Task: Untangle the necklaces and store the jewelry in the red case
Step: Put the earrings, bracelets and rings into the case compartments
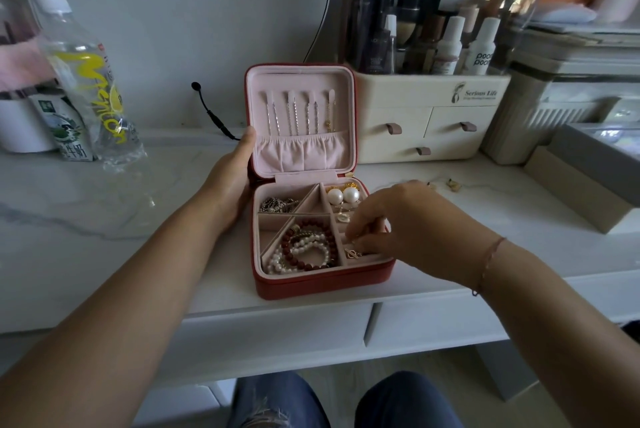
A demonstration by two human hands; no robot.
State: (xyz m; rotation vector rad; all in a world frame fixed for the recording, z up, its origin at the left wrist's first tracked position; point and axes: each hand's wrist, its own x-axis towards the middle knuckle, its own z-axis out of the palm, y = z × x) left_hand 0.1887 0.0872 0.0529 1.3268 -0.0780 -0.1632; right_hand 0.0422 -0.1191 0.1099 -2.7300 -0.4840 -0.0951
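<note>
Clear plastic bottle (90, 81) with yellow lettering stands upright, well left of the left hand, a green-printed carton (65, 128) touching its left side. Cream drawer organizer (431, 116) stands beyond the right hand, cosmetic bottles (450, 45) upright on top. Black cable (211, 112) runs just beyond the left hand.

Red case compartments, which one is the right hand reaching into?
The front-right compartment, holding a small gold piece. The right hand has its fingertips in it; the others hold pearl earrings, beaded bracelets, silver jewelry.
</note>
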